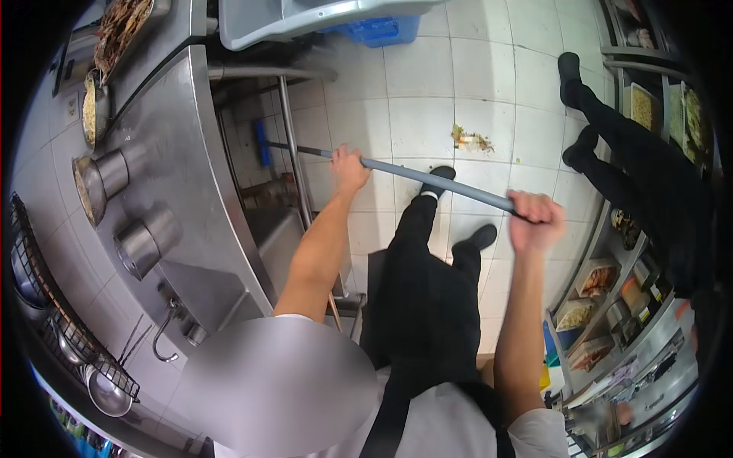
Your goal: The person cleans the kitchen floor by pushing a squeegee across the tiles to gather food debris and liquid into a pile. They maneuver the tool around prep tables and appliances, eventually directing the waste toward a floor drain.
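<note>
A broom with a long grey handle (435, 182) slants across my view. Its narrow blue head (262, 143) is under the steel table, past a table leg; bristles cannot be made out. My left hand (350, 169) is wrapped round the handle's lower part, near its dark section. Higher up, my right hand (537, 221) grips the handle's end. A small heap of food scraps (472, 140) lies on the tiled floor (420, 69), apart from the broom head.
To the left runs a steel table (179, 114) with metal pots (137, 248) and a tap (164, 336). A grey bin (305, 23) stands ahead. At right, another person's dark-clad legs (626, 145) are beside shelves of food containers (599, 278).
</note>
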`<state>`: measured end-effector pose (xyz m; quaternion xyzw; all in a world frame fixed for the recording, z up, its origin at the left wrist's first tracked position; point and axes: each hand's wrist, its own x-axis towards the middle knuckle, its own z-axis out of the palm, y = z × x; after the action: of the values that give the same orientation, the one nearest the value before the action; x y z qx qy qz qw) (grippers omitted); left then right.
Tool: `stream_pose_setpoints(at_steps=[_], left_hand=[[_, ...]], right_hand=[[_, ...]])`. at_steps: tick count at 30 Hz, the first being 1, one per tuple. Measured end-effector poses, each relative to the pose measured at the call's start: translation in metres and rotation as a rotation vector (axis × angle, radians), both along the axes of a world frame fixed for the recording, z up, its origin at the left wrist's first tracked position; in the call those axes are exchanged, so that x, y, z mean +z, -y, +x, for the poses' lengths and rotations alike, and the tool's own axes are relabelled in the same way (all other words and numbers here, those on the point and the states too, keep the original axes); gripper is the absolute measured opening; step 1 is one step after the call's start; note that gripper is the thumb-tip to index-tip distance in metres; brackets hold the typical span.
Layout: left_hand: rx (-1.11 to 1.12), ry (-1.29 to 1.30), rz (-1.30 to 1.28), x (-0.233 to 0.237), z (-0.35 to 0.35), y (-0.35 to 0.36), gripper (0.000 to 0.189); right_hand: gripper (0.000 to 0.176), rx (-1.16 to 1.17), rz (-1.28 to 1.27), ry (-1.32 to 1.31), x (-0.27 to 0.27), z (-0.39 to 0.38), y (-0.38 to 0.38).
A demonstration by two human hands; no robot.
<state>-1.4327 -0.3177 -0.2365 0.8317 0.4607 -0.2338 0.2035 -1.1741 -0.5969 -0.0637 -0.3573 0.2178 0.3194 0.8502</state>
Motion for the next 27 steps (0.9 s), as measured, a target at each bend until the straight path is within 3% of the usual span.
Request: stream_pose_setpoints(at_steps=[3, 5, 6, 8, 11, 14, 17, 19, 22, 27], left_hand=[[0.014, -0.163, 0.025, -0.022, -0.006, -0.03, 0.045], [0.111, -0.255, 0.092, -0.052, -0.024, -0.028, 0.043], [0.137, -0.181, 0.095, -0.069, -0.034, -0.034, 0.04], [0.199, -0.053, 0.089, -0.086, -0.07, -0.045, 0.034], [0.311, 0.209, 0.041, -0.042, -0.085, -0.054, 0.033], [0.258, 0.349, 0.187, -0.03, -0.102, -0.045, 0.031], [0.301, 0.288, -0.015, -0.027, -0.088, -0.024, 0.024], [0.151, 0.394, -0.107, -0.032, -0.061, 0.01, 0.02], [0.085, 0.437, -0.243, -0.032, -0.011, 0.06, 0.018], [-0.24, 0.204, -0.332, 0.074, 0.056, 0.078, 0.016]], right_hand=[[0.037, 0.075, 0.041, -0.134, -0.114, -0.042, -0.047], [0.032, 0.147, -0.149, -0.339, -0.145, -0.081, -0.092], [0.031, 0.158, -0.064, -0.3, -0.144, -0.09, -0.106], [0.031, 0.195, -0.001, -0.22, -0.106, -0.114, -0.122], [0.033, 0.258, -0.022, -0.071, -0.016, -0.121, -0.128], [0.035, 0.393, -0.033, 0.252, 0.089, -0.12, -0.095], [0.035, 0.517, 0.0, 0.57, 0.197, -0.098, -0.054], [0.04, 0.574, -0.121, 0.769, 0.254, -0.093, -0.031], [0.044, 0.553, -0.167, 0.887, 0.296, -0.091, -0.003], [0.044, 0.517, -0.052, 0.983, 0.32, -0.098, 0.042]])
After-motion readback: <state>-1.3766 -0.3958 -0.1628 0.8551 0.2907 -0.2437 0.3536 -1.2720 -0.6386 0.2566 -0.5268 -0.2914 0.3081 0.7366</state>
